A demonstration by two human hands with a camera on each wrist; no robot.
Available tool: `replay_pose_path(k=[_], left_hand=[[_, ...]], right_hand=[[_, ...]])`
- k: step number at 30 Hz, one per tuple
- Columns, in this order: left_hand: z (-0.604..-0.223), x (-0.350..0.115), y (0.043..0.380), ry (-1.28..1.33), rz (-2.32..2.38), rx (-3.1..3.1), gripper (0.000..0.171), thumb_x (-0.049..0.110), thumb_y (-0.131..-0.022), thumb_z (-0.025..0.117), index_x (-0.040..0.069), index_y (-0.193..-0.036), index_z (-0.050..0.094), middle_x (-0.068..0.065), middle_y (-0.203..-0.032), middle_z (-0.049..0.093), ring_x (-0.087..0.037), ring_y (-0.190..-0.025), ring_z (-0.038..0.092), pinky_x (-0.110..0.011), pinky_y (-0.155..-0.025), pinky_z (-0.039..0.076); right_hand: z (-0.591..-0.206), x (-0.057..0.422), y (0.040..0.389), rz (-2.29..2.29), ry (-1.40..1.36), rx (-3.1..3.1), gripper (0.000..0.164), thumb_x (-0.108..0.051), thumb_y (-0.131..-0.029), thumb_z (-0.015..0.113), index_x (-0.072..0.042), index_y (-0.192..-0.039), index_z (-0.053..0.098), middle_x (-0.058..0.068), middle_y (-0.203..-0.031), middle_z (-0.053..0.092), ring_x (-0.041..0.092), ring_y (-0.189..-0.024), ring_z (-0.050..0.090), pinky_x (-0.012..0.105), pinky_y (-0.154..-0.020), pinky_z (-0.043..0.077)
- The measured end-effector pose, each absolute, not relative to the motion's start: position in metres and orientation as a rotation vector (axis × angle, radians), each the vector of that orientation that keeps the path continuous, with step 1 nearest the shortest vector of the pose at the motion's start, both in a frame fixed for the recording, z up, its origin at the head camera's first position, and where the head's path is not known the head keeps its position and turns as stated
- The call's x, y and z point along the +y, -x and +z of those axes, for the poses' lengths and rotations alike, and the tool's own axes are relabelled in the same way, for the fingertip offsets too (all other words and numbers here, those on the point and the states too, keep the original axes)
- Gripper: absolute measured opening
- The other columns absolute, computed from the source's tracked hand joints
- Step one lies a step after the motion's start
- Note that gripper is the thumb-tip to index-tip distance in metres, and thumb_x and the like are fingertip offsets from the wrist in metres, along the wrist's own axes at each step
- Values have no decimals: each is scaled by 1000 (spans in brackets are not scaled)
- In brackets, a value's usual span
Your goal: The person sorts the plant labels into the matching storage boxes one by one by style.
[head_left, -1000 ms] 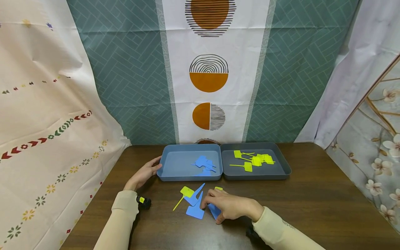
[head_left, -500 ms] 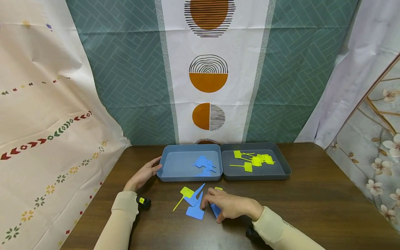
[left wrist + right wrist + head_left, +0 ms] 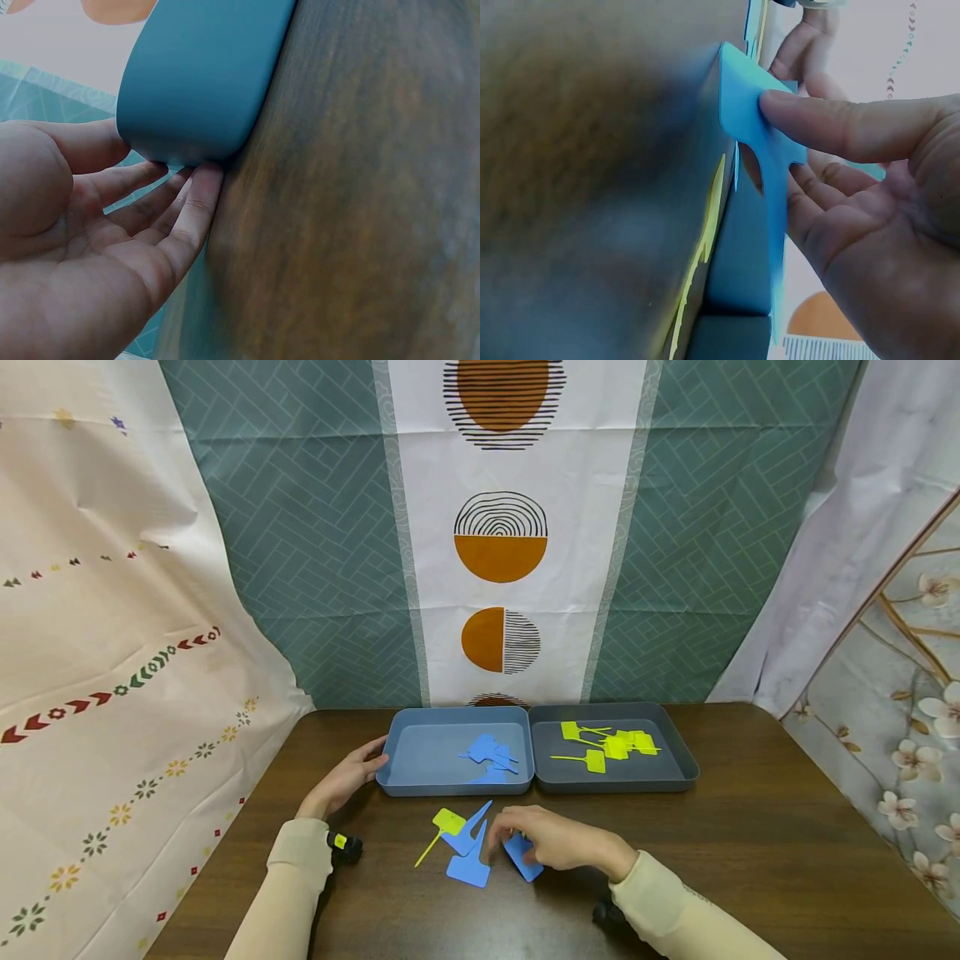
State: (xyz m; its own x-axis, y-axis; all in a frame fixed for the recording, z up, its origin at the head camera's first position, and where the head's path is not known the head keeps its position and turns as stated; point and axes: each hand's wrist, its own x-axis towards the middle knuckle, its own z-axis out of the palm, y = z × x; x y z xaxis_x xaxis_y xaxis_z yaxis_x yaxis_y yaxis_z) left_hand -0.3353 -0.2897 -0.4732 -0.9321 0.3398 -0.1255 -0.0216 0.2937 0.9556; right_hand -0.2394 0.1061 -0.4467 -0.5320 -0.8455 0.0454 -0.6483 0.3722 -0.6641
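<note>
My right hand [image 3: 557, 838] pinches a blue plant label [image 3: 523, 860], thumb on its broad head and fingers behind, as the right wrist view shows; there its pointed stem [image 3: 778, 247] hangs downward. A yellow label [image 3: 709, 225] lies on the table close by, mostly hidden under the hand in the head view. To the left, two blue labels [image 3: 468, 868] overlap beside another yellow label [image 3: 448, 820]. My left hand [image 3: 343, 783] touches the outer left end of the blue tray [image 3: 442, 791] with its fingertips, fingers loosely extended along the wall [image 3: 191, 90].
Several blue labels [image 3: 491, 752] lie inside the blue tray. Against its right side stands a dark grey tray [image 3: 615, 786] with several yellow labels [image 3: 618, 745]. Both trays are near the back of the brown wooden table [image 3: 405, 910], before hanging patterned cloths [image 3: 315, 568].
The right hand has gripped the blue label and drawn it slightly up and to the right, away from the two overlapping blue ones. The left hand has stayed at the tray.
</note>
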Motion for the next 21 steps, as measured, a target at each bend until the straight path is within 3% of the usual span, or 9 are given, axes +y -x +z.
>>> replay_pose_path(k=[17, 21], left_hand=[[-472, -291, 334, -328, 1678, 2258, 62, 14, -115, 39, -2, -166, 9, -30, -168, 13, -48, -153, 21, -63, -122, 23], [-473, -291, 335, -321, 1683, 2256, 61, 14, -115, 38, -2, -166, 9, -30, -168, 13, -47, -153, 22, -62, -122, 23]], right_hand=[[-447, 115, 256, -1171, 1157, 2301, 32, 16, -80, 79, -10, -99, 76, -1, -100, 74, 7, -88, 60, 25, -79, 55], [-446, 118, 257, -1237, 1110, 2293, 31, 15, -81, 78, -8, -101, 76, 1, -102, 74, 11, -94, 60, 29, -79, 56]])
